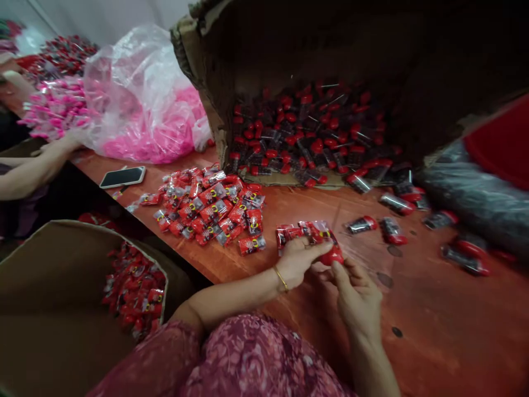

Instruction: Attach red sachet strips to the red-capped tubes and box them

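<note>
My left hand (298, 260), with a thin gold bangle on its wrist, is closed on a small bunch of red wrapped packets (303, 231) fanned out above its fingers. My right hand (356, 291) is beside it, its fingers pinched on a small red piece (333, 256) that sits between the two hands. Both hands hover just above the reddish wooden table (433, 309). A heap of the same red packets (209, 207) lies to the left of my hands.
A tipped cardboard box (206, 60) spills red-capped items (314, 135) at the back. A phone (122, 176) lies near a plastic bag of pink items (157, 118). Another person's arm (28, 168) reaches in at left. A box (53, 275) holding red packets stands below the table's edge.
</note>
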`<state>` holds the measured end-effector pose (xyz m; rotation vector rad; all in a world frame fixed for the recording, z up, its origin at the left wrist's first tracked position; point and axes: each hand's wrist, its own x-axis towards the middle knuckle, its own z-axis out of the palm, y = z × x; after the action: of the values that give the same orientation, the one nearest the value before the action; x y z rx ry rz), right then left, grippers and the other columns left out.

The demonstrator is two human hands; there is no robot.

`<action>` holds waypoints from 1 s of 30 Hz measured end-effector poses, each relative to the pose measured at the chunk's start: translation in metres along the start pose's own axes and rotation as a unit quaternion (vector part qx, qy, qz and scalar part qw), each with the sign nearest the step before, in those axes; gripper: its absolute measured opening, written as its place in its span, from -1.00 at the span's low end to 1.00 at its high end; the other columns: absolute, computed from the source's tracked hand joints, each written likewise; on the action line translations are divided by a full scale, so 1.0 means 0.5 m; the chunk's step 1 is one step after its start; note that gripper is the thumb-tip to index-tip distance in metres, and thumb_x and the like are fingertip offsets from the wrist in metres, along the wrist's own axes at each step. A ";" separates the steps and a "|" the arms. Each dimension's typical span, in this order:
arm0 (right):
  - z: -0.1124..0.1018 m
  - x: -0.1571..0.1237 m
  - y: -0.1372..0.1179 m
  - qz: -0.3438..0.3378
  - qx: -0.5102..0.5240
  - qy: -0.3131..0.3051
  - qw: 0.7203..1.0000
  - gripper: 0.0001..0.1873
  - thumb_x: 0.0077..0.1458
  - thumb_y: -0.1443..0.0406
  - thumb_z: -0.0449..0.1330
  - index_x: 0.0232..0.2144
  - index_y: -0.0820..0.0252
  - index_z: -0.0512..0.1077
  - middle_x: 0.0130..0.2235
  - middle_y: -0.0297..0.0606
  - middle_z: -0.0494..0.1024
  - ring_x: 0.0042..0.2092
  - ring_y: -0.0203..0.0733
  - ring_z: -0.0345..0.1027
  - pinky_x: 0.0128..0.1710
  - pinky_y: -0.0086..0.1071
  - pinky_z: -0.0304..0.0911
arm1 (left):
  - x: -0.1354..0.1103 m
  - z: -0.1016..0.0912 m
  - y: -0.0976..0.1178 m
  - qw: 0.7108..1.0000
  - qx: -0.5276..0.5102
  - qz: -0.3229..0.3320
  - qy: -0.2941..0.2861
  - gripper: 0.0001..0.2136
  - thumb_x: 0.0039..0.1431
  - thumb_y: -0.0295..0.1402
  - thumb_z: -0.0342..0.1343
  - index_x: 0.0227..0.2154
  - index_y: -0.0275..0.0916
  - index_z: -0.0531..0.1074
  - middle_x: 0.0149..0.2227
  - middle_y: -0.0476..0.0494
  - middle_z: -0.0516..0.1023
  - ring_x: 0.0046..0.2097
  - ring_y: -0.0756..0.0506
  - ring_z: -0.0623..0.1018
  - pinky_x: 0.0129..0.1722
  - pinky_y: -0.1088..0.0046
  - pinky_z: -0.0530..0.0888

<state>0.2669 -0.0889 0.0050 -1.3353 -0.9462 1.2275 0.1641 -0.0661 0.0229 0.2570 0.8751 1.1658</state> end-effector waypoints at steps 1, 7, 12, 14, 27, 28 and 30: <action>0.000 0.002 0.000 -0.003 0.005 -0.015 1.000 -0.65 -0.19 0.11 0.33 -0.37 0.21 0.45 -0.50 -0.33 0.54 -0.59 -0.34 0.35 -0.54 -0.40 0.36 | -0.001 -0.002 0.009 1.000 0.002 -0.001 -0.002 -0.57 -0.46 -0.15 0.39 -0.53 -0.35 0.44 -0.54 -0.03 0.47 -0.54 0.08 0.40 -0.52 0.54 0.29; 0.004 0.005 -0.003 -0.062 0.005 -0.042 0.997 -0.64 -0.14 0.18 0.31 -0.23 0.14 0.47 -0.47 -0.34 0.57 -0.57 -0.31 0.37 -0.54 -0.37 0.38 | -0.017 -0.020 0.025 0.997 0.043 -0.035 -0.044 -0.61 -0.34 -0.16 0.37 -0.47 -0.35 0.48 -0.51 -0.06 0.52 -0.50 0.04 0.45 -0.46 0.51 0.35; 0.009 0.009 -0.006 -0.091 -0.040 -0.038 0.994 -0.76 -0.15 0.20 0.29 -0.33 0.10 0.54 -0.52 -0.38 0.55 -0.54 -0.27 0.36 -0.50 -0.33 0.39 | -0.028 -0.035 0.029 0.995 0.061 -0.055 -0.053 -0.69 -0.27 -0.21 0.35 -0.48 -0.32 0.50 -0.50 -0.08 0.56 -0.46 0.01 0.52 -0.33 0.48 0.42; 0.013 0.011 -0.008 -0.112 -0.056 -0.034 0.992 -0.80 -0.15 0.21 0.29 -0.37 0.09 0.56 -0.48 -0.36 0.58 -0.50 -0.24 0.39 -0.45 -0.30 0.40 | -0.030 -0.040 0.037 0.995 0.067 -0.061 -0.046 -0.73 -0.23 -0.24 0.35 -0.48 -0.31 0.50 -0.49 -0.09 0.57 -0.45 0.02 0.53 -0.29 0.49 0.42; 0.069 0.029 0.017 -0.250 -0.286 -0.101 0.920 -0.71 0.11 0.13 0.08 -0.22 0.11 0.50 -0.29 -0.20 0.61 -0.33 -0.17 0.46 -0.29 -0.30 0.36 | -0.052 -0.102 0.129 0.966 0.230 0.090 0.081 -0.64 -0.30 -0.17 0.34 -0.46 -0.30 0.44 -0.48 -0.10 0.57 -0.47 -0.03 0.54 -0.40 0.49 0.43; 0.062 0.042 0.009 -0.256 -0.324 -0.093 0.906 -0.68 0.13 0.12 0.05 -0.20 0.13 0.49 -0.29 -0.18 0.60 -0.34 -0.16 0.46 -0.30 -0.30 0.34 | -0.054 -0.117 0.157 0.940 0.285 0.134 0.128 -0.67 -0.26 -0.16 0.31 -0.47 -0.28 0.43 -0.49 -0.08 0.56 -0.48 -0.03 0.53 -0.45 0.51 0.40; 0.039 0.083 -0.009 -0.252 -0.408 -0.044 0.877 -0.61 0.17 0.10 -0.01 -0.15 0.19 0.46 -0.28 -0.11 0.58 -0.32 -0.12 0.44 -0.29 -0.28 0.31 | -0.055 -0.150 0.219 0.859 0.423 0.187 0.217 -0.73 -0.20 -0.16 0.27 -0.56 -0.25 0.38 -0.60 -0.03 0.49 -0.53 -0.06 0.50 -0.52 0.51 0.33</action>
<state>0.2551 -0.0442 0.0039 -1.5045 -1.8687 0.4716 0.0318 -0.0641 0.0519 0.9438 1.7860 1.1423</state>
